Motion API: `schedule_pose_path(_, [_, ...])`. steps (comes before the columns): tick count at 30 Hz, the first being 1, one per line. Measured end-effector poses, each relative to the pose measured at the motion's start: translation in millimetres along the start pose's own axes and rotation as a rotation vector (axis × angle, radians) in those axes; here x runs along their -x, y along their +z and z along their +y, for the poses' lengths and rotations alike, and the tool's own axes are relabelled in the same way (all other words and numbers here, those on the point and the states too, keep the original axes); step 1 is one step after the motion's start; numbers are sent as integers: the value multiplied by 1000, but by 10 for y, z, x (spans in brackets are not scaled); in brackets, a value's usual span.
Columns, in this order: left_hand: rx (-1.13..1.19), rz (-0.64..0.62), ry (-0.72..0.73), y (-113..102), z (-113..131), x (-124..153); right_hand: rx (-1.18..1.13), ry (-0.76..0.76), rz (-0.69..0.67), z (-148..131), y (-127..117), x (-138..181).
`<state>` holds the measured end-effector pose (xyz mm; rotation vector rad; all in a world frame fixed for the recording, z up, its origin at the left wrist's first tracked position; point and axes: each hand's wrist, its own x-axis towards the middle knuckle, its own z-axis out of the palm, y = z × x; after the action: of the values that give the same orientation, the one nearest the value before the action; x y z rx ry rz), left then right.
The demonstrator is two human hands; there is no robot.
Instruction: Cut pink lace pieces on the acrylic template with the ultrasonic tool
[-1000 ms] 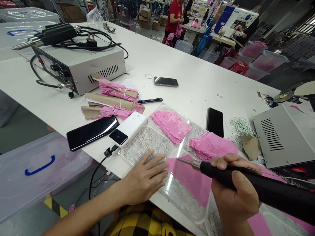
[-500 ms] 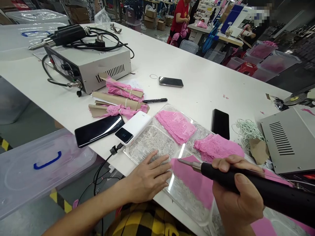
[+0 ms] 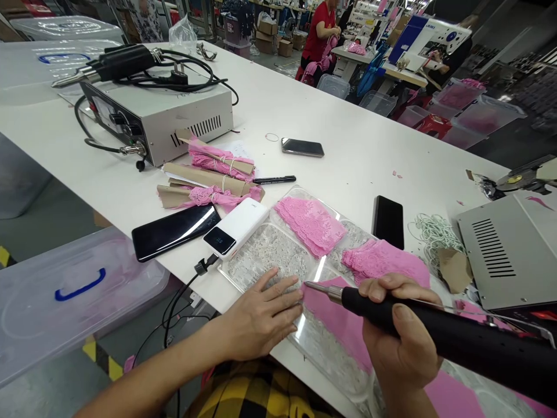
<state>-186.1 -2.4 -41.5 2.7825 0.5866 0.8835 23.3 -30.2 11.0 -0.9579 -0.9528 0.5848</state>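
My left hand (image 3: 263, 316) lies flat with fingers spread on the clear patterned tray (image 3: 272, 252), its fingertips at the left edge of a smooth pink fabric piece (image 3: 337, 316). My right hand (image 3: 404, 334) is wrapped around a thick black handheld tool with a pointed metal tip (image 3: 461, 342). The tool's tip touches or hovers just over the fabric's upper left corner, close to my left fingertips; contact cannot be told. Two stacks of pink lace pieces, a flat lace stack (image 3: 311, 225) and a ruffled lace stack (image 3: 385, 261), lie farther up on the tray.
A white power bank (image 3: 243, 223) and a black phone (image 3: 174, 232) lie left of the tray. Behind them are tied lace bundles (image 3: 221, 159) and a grey control box (image 3: 174, 116). At right are another phone (image 3: 389, 222), pale elastic cord (image 3: 433, 235) and a second grey box (image 3: 507, 249).
My right hand and the tool have shifted left, bringing the tip to the fabric's corner by my left fingertips. My left hand has stayed in place.
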Motion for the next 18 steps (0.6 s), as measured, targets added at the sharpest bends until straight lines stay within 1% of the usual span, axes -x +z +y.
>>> schedule_pose_path(5, [15, -6, -4, -10, 4, -4, -10, 5, -9, 11, 4, 6])
schedule_pose_path(7, [22, -4, -5, -14, 2, -2, -22, 16, 22, -5, 4, -6])
schedule_pose_path(10, [24, -5, -2, -28, -1, -2, -41, 16, 116, -74, -54, -57])
schedule_pose_path(13, [25, 13, 14, -48, 2, -17, -23, -16, 227, -173, -233, -124])
schedule_pose_path(16, [27, 37, 41, -47, 25, -56, 46, -62, 331, -249, -519, -153])
schedule_pose_path(18, [39, 32, 65, -27, 60, -104, 104, -99, 405, -275, -719, -136])
